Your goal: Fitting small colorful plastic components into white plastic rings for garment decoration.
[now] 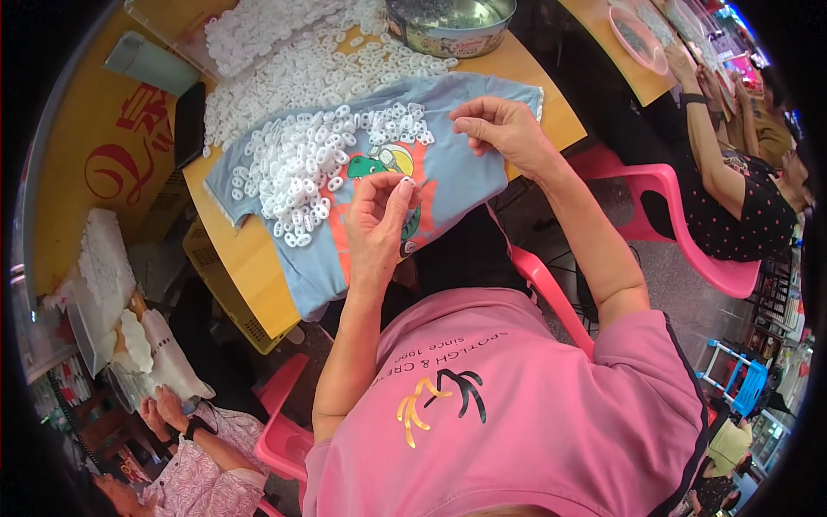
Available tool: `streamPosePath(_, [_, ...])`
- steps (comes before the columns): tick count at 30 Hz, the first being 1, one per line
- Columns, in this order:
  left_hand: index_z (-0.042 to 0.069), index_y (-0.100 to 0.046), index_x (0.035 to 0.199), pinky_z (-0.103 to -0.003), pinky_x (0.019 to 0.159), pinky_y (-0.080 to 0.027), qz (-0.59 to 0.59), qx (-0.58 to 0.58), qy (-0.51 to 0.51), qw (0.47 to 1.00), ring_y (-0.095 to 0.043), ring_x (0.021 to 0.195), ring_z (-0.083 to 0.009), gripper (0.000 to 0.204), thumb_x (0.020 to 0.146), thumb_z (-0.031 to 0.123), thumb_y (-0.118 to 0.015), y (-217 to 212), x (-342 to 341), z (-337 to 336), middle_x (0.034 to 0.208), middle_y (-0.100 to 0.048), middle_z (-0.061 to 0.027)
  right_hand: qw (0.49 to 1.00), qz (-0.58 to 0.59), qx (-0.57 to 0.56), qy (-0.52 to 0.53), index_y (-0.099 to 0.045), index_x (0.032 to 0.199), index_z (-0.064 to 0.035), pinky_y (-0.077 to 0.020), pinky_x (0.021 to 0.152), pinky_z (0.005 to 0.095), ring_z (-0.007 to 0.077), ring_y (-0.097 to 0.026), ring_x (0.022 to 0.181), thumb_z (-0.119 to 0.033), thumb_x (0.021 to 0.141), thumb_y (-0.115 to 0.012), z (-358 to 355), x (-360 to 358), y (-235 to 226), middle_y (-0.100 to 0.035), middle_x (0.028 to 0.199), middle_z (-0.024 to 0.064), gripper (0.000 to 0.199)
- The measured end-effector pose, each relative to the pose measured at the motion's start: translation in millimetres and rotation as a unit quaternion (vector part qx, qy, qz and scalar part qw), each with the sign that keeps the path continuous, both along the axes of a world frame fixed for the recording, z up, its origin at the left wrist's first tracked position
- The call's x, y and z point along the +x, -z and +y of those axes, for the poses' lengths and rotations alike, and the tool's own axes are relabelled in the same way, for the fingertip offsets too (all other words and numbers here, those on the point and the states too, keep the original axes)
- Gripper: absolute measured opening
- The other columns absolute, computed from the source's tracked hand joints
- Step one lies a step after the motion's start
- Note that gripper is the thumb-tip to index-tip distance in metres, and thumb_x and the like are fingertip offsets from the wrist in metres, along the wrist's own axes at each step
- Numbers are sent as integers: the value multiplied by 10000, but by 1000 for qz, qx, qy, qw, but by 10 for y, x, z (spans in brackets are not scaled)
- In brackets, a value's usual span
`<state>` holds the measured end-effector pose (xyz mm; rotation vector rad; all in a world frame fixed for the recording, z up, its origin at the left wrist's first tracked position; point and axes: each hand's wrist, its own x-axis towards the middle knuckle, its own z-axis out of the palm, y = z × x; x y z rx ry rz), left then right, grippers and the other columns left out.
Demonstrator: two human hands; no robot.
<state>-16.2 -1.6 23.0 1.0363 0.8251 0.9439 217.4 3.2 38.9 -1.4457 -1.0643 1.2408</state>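
Observation:
My left hand (pixel 379 222) is closed in a pinch above the printed front of a light blue T-shirt (pixel 469 172). A small white plastic piece (pixel 407 182) shows at the tip of its thumb. Higher and to the right, my right hand (pixel 506 136) is raised over the shirt's right part, thumb and forefinger brought together. Whatever it pinches is too small to make out. Beside my left hand lies a loose heap of white oval two-hole pieces (pixel 297 172) on the shirt. A smaller group of white pieces (pixel 401 123) sits between the hands, farther off.
Behind the shirt, more white pieces (pixel 284 86) cover the yellow table (pixel 250 289). A round tin (pixel 457 34) with small grey bits stands at the far edge. A dark phone (pixel 189 125) and a grey-green cup (pixel 151 63) are at left. Pink chairs (pixel 663 202) and other people sit on both sides.

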Motion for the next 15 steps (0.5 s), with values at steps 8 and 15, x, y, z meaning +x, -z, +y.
streamPosePath(8, [-5, -575, 1026, -239, 761, -523, -8, 8, -3, 1000, -635, 819, -104, 105, 946, 60, -597, 69, -12, -3, 916, -654, -61, 999, -48, 21, 16, -681, 1033, -12, -479, 599, 180, 34, -570, 661, -194, 883, -706, -1, -5, 16, -626, 790, -32, 237])
streamPosePath(15, [-1, -580, 1021, -229, 746, -517, -2, 11, -12, 1000, -636, 805, -97, 105, 943, 65, -603, 78, -4, -16, 901, -661, -55, 998, -54, 17, 11, -660, 1020, -7, -467, 593, 185, 35, -567, 657, -180, 883, -704, -6, 43, 43, -632, 795, -16, 225])
